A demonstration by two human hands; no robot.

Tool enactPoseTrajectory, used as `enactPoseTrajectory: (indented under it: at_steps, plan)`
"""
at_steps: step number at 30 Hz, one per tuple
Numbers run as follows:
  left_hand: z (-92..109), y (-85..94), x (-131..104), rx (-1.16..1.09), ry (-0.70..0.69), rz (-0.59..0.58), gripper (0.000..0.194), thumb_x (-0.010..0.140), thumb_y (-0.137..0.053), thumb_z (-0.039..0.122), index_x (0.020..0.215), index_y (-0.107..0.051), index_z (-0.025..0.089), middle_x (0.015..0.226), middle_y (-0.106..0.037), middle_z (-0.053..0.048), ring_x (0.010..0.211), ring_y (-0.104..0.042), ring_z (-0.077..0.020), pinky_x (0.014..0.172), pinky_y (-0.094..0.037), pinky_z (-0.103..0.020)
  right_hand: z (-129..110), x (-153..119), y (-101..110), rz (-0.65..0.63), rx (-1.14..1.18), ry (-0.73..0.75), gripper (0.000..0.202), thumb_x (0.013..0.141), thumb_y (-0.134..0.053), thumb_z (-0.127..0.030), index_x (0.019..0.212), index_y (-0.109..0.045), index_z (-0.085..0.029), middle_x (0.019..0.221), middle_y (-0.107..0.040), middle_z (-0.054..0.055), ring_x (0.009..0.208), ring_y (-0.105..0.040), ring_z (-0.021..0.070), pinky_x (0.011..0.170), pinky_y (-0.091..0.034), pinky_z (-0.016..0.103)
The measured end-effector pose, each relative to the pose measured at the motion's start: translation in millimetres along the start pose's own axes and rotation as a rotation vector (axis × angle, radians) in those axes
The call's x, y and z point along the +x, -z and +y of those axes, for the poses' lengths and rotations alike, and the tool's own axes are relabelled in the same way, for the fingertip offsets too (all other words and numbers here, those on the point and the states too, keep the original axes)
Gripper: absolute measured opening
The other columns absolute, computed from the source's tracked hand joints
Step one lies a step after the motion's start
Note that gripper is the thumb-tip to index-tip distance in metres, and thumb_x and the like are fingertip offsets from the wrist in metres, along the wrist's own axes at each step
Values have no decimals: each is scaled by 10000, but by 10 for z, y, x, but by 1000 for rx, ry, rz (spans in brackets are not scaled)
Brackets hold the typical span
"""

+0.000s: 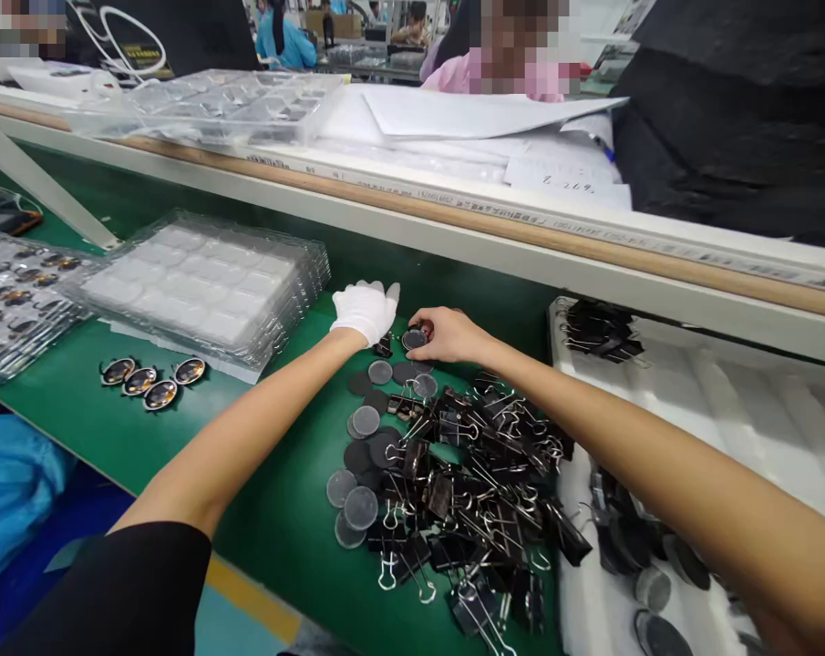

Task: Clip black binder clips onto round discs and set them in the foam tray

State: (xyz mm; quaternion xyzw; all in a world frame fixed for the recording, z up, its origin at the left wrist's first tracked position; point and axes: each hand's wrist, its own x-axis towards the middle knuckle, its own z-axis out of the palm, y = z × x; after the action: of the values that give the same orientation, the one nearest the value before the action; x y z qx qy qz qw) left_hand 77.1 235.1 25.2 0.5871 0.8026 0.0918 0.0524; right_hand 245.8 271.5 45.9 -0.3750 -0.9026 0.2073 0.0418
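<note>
A white glove covers my left hand (366, 310), which rests palm down near the back of the green table, fingers partly spread, beside a small black clip (383, 346). Just to its right, my bare right hand (449, 335) pinches a round dark disc (416, 339) with a clear face. Below both hands lie loose clear discs (366, 420) and black discs (358, 456). A large heap of black binder clips (467, 474) with wire handles spreads under my right forearm.
Stacked clear trays (186, 282) stand left, beside another tray (15, 296) of round parts. Several amber-faced round pieces (160, 394) lie nearer. A white foam tray (590, 592) holds clips and discs at right. A shelf rail (385, 205) crosses behind; a person in pink (446, 75) sits beyond.
</note>
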Motion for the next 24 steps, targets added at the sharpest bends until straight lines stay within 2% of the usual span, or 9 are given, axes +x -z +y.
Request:
enactPoseTrajectory:
  at_steps: [2, 5, 13, 18, 24]
  plan:
    - [-46, -26, -8, 31, -25, 16, 532, 1022, -300, 341, 1521, -456, 243, 1419, -540, -225, 1314, -471, -436, 1024, -361, -607, 20, 25, -30, -22, -6, -1, 467, 696, -853, -349, 1120, -737, -193, 919, -723, 37, 844, -661, 207, 719, -470, 305]
    - [-102, -67, 2, 66, -16, 48, 546, 1012, -295, 282, 1540, -430, 244, 1372, -563, -230, 1246, -522, -436, 971, -400, -604, 14, 44, -63, -38, -7, -22, 460, 707, -852, -405, 1104, -746, -199, 953, -727, 47, 855, -659, 212, 693, -463, 306]
    - [-153, -168, 49, 76, -14, 108, 541, 1016, -278, 285, 1534, -433, 265, 1328, -600, -212, 1166, -598, -428, 913, -466, -602, -165, 49, -159, -31, -67, -53, 514, 716, -849, -503, 1151, -731, -256, 1090, -721, 80, 974, -656, 292, 781, -499, 395]
    - [-148, -165, 41, 62, -30, 113, 539, 1014, -276, 271, 1526, -444, 251, 1325, -612, -198, 1151, -613, -416, 915, -482, -604, -239, 6, -192, 29, -98, -31, 430, 744, -831, -496, 1085, -742, -250, 1065, -732, 88, 1000, -657, 329, 802, -510, 438]
    - [-144, -171, 45, 54, -19, 94, 531, 1018, -277, 268, 1519, -452, 253, 1327, -626, -187, 1153, -628, -386, 930, -489, -575, -248, -5, -232, 64, -132, -29, 435, 749, -812, -508, 1099, -738, -260, 1056, -750, 73, 972, -675, 331, 766, -512, 434]
